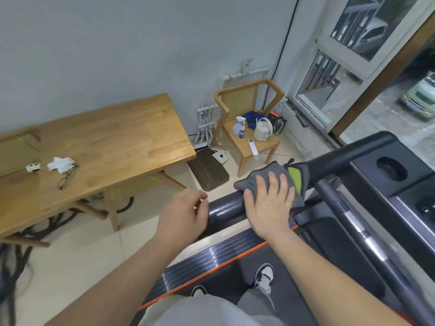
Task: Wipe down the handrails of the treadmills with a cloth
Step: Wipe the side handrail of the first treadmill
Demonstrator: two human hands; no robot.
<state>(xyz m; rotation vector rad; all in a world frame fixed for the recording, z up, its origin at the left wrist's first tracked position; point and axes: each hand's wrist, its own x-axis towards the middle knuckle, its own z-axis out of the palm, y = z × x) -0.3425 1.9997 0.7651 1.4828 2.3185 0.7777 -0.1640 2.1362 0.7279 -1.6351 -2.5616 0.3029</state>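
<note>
Far left: wooden table (113,137), bearing crumpled white tissue (60,164) and eyeglasses (68,176) just beside it; further right, against the far wall: wooden chair (244,107), seat carrying spray bottle (239,126), pale kettle (263,129) and white remote (253,147); near centre: left hand (182,214), fingers loosely curled, clamped on nothing, just beside the end of the handrail (226,208); right of it: right hand (270,203), fingers spread flat, pressing grey cloth (261,177) down onto the dark rail; green patch on cloth at its right edge; far right: treadmill console (386,172).
</note>
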